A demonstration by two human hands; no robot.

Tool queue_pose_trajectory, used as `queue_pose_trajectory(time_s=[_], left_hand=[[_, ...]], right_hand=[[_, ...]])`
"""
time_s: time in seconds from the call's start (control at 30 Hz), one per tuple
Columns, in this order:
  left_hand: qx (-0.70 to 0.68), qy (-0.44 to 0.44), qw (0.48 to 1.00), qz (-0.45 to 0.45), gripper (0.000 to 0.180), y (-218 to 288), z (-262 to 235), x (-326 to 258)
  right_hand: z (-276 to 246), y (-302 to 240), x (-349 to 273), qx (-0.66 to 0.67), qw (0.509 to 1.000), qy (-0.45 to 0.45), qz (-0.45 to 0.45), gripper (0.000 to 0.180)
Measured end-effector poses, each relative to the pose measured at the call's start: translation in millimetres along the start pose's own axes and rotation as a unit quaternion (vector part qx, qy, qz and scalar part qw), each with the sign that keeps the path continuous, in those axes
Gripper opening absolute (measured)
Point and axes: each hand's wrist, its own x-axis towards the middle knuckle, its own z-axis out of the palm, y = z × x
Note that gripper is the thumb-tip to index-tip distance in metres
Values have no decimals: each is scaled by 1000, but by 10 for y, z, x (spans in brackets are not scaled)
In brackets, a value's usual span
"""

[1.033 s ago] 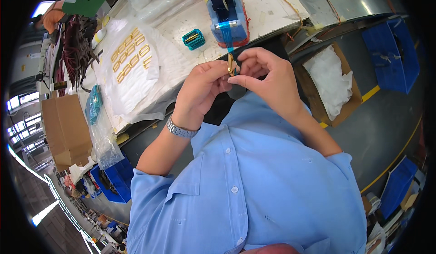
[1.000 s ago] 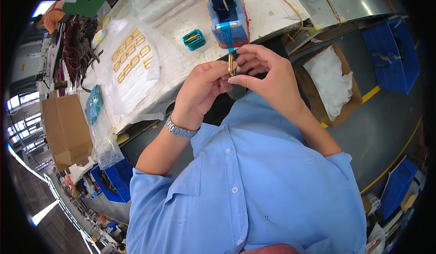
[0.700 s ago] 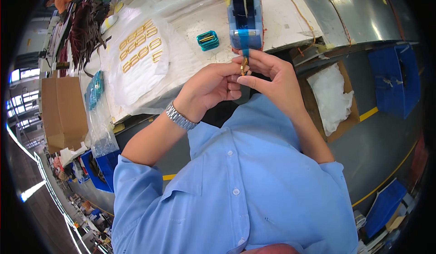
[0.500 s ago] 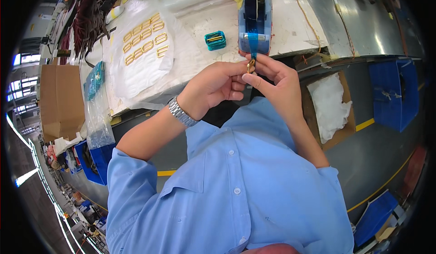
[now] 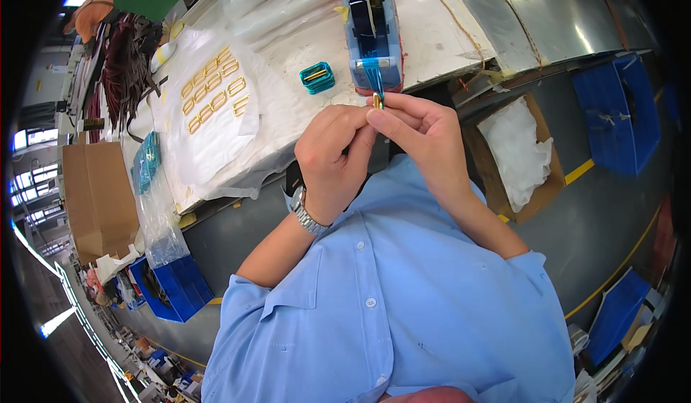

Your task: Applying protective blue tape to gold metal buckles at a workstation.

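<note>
My left hand (image 5: 332,157) and my right hand (image 5: 421,131) meet at the table's front edge, fingertips pinched together on a small gold part (image 5: 377,101). A strip of blue tape (image 5: 373,79) runs from that part up to the blue tape dispenser (image 5: 371,28) standing just beyond my fingers. My left wrist wears a metal watch (image 5: 305,214). A small teal-wrapped piece (image 5: 317,77) lies on the table left of the dispenser. Further left, several gold parts (image 5: 213,88) lie in rows on a white sheet (image 5: 216,133).
Brown cardboard boxes (image 5: 97,198) and a clear bag (image 5: 155,219) stand at the left. An open carton with white padding (image 5: 518,154) sits on the floor under the table at right. Blue bins (image 5: 619,108) stand far right, another blue bin (image 5: 173,288) lower left.
My head view has shifted, so the table sits more centred. Both hands have stayed together at the dispenser, still pinching the gold part with the tape strip drawn down to it.
</note>
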Motion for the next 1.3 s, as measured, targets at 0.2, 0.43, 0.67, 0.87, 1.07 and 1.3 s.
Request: queue_pose_trajectory(time_s=[0.2,0.43,0.67,0.87,1.07,1.3], left_hand=[[-85,-77,981,-156,9,-24,-91,232],[-176,-178,919,-304,21,-90,-185,477],[-224,-200,881,-365,22,3,-314,609],[-255,-246,838,-414,24,64,-455,703],[-270,-278,793,-470,27,-76,-438,665],[-301,-298,747,-511,33,-260,-368,768]], right_hand=[[-24,74,63,28,1000,4,3,30],[-138,87,186,-11,999,-44,2,31],[-70,-9,166,-6,999,-44,-23,31],[30,-26,28,0,1000,-23,0,30],[17,154,-28,31,999,-8,28,28],[-98,105,106,-95,993,-3,-65,39]])
